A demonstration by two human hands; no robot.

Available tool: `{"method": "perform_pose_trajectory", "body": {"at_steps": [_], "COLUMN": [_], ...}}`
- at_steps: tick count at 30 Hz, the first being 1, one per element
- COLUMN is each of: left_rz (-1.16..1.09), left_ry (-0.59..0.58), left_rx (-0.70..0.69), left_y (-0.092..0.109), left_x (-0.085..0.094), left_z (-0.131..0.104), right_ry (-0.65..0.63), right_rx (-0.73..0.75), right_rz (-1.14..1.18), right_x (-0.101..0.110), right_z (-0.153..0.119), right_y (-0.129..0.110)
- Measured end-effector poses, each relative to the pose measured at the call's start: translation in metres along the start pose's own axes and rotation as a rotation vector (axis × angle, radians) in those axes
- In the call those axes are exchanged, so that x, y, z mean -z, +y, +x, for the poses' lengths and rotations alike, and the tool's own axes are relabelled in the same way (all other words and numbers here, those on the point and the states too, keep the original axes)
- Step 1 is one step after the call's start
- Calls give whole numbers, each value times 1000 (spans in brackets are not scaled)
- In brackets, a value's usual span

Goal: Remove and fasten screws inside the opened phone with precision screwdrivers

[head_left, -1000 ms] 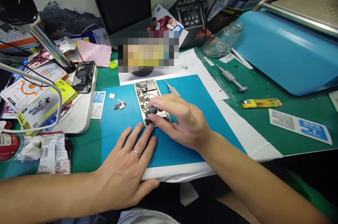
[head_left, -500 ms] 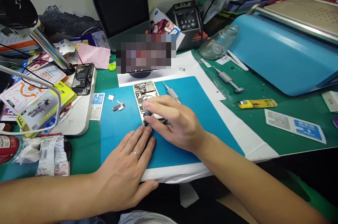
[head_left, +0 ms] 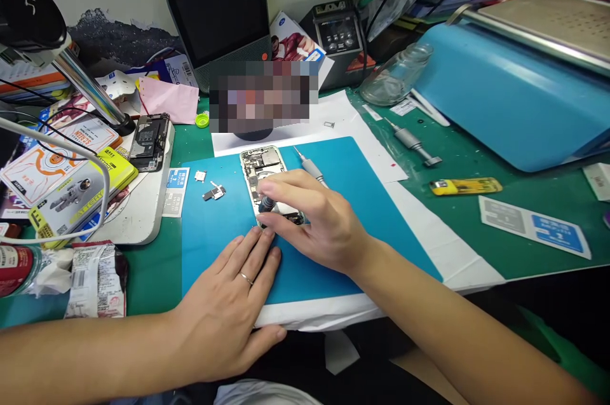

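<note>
An opened phone lies on the blue mat, its inner parts showing. My right hand is over the phone's lower half and grips a dark screwdriver between thumb and fingers; its tip is hard to make out inside the phone. My left hand lies flat on the mat's near edge, fingers stretched out, fingertips at the phone's bottom end. Left of the phone sit a small dark phone part and a small silver piece. A second, grey screwdriver lies just right of the phone.
Battery boxes and another opened phone crowd the left. To the right lie a third screwdriver, a yellow cutter and a card. A glass jar and a dark screen stand behind.
My right hand has shifted very slightly over the phone, its fingers turned a little on the screwdriver. My left hand stays in place.
</note>
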State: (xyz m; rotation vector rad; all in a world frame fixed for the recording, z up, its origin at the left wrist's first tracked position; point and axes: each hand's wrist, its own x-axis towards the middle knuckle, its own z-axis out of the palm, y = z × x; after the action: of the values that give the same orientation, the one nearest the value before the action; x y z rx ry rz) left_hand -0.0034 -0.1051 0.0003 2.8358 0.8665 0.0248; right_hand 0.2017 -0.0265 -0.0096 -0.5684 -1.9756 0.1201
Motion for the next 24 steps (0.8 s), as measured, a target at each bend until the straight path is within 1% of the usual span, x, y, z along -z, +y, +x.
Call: {"method": "perform_pose_trajectory", "body": {"at_steps": [15,24], "left_rz": [10,-20], "left_ry": [8,13], "left_rx": [-17,-12], "left_y": [0,-1], "left_x": [-2,-2], "left_z": [0,1], "right_ry": [12,19], "right_rx": [16,31], "right_rz": [-143,-167], "right_x": [-1,0], "right_z": [0,1], "right_y": [-1,-1]}}
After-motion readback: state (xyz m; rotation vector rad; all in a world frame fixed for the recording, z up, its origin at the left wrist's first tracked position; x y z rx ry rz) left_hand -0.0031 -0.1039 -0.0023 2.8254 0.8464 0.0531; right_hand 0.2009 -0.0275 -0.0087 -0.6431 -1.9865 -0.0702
